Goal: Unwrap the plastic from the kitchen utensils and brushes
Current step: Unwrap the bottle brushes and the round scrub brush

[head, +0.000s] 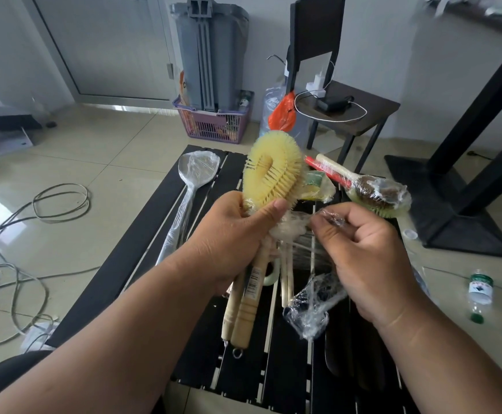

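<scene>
My left hand [228,237] grips a bundle of wooden-handled brushes just below the yellow looped bristle head [273,171], thumb against the bristles. The handles [243,309] hang down over the black slatted table [142,264]. My right hand [360,249] pinches a strand of clear plastic wrap [330,218] that stretches from the bundle's neck. A crumpled wad of plastic [312,306] lies on the table under my right hand. A wrapped ladle [196,171] lies at the table's left. A wrapped brush bundle with a red handle [372,186] lies at the far right.
A plastic bottle [479,291] lies on the floor to the right, next to a black table base [459,204]. Cables [34,222] trail over the tiles at left. Behind the table stand a purple basket [213,124], a grey bin and a dark chair [345,106].
</scene>
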